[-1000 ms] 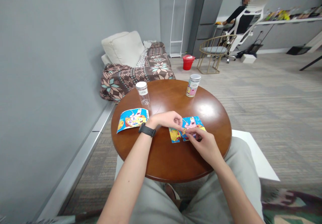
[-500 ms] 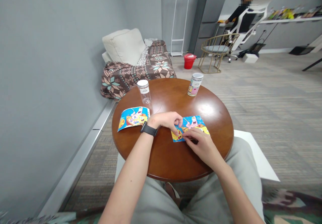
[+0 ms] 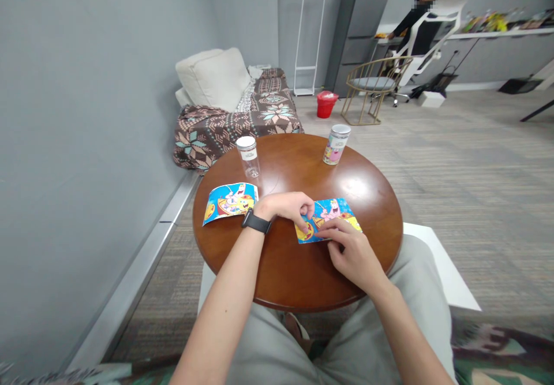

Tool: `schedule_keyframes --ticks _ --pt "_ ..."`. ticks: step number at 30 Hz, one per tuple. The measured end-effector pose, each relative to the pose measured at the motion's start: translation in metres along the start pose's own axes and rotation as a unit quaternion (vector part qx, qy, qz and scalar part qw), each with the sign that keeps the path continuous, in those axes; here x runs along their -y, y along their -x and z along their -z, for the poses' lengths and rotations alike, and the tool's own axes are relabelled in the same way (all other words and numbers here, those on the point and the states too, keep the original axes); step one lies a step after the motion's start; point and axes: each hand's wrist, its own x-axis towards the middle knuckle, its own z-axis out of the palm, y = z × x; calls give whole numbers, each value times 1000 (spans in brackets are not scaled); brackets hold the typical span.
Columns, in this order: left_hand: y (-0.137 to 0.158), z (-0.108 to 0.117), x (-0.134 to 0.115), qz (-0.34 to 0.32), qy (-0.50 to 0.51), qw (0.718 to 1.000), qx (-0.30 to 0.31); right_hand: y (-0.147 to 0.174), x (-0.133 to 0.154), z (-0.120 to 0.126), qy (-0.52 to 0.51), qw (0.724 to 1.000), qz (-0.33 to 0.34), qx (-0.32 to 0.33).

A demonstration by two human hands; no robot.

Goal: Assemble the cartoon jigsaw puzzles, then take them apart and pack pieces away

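Note:
A flat rectangular cartoon picture (image 3: 333, 207), blue with pink and yellow figures, lies on the round brown table (image 3: 294, 275). My left hand (image 3: 291, 206), with a black watch on the wrist, rests at its left end, thumb and index finger apart on either side of the corner. On the lower right part of the picture, my right hand (image 3: 346, 246) lies with its fingers extended, fingertips touching the surface and covering some of it. A matching, slightly curled cartoon sheet (image 3: 231, 201) sits left of my left wrist.
At the table's back left stands a clear jar (image 3: 249, 160) with a white lid; a cartoon-filled jar (image 3: 336, 145) stands back right. Beyond are a covered sofa (image 3: 277, 108), a red bin (image 3: 325, 107), a gold-framed chair (image 3: 372, 85) and a seated person (image 3: 411, 21).
My right hand's fingers have loosened from a pinch and straightened over the picture, shifting slightly to the right. My left hand stays in place.

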Motion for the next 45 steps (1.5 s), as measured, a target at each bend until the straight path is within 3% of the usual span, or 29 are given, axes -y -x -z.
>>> schedule_keyframes --ticks 4,10,23,27,30,32,34,35,37,41,45 --pt "0 0 0 -3 0 1000 2 4 0 -1 27 999 25 2" --pt "0 1 -1 6 10 1000 4 2 1 -1 38 998 -1 47" --pt "2 1 -5 10 -15 1000 -6 1 2 -1 31 998 -37 45" --pt "2 2 -7 23 -37 998 -48 0 -2 -6 67 995 -69 5" --pt "9 6 -12 112 -101 972 -183 1 -6 -11 99 989 -103 -41" --pt "18 9 -19 242 -203 898 -306 2 -7 -14 114 985 -117 -58" --pt "29 10 -28 356 -260 820 -365 3 -7 -17 131 980 -134 -66" --pt "34 10 -32 393 -260 794 -384 4 -7 -18 138 978 -142 -71" --pt "42 8 -38 430 -256 771 -395 4 -6 -20 147 974 -152 -77" --pt "42 0 -29 480 -215 784 -329 4 -5 -20 158 973 -153 -67" --pt "34 -4 -7 447 -169 842 -249 3 -4 -18 172 974 -141 -43"
